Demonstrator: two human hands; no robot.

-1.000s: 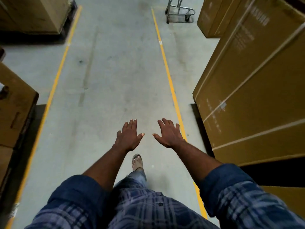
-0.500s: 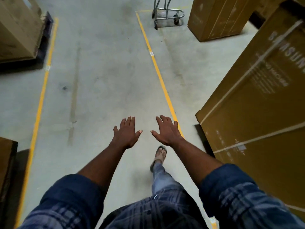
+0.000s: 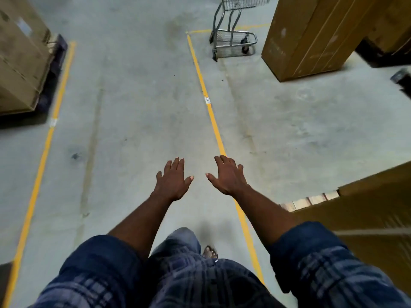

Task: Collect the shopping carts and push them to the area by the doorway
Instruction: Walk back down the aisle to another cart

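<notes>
A grey wire shopping cart [image 3: 233,38] stands at the far end of the aisle, just right of the yellow floor line; its basket is cut off by the frame's top edge. My left hand [image 3: 172,181] and my right hand [image 3: 226,176] are stretched out in front of me, palms down with fingers straight, holding nothing. Both hands hover over the concrete floor, far short of the cart.
Two yellow lines [image 3: 213,116] mark a lane on the concrete. A tall cardboard box [image 3: 311,38] stands right of the cart. Another big box [image 3: 367,218] is close on my right, and boxes on a pallet [image 3: 20,63] stand at the left.
I have walked forward down the lane; the cart has come nearer and more of it shows. The large box on my right has slid back past me. Both hands stay spread and empty.
</notes>
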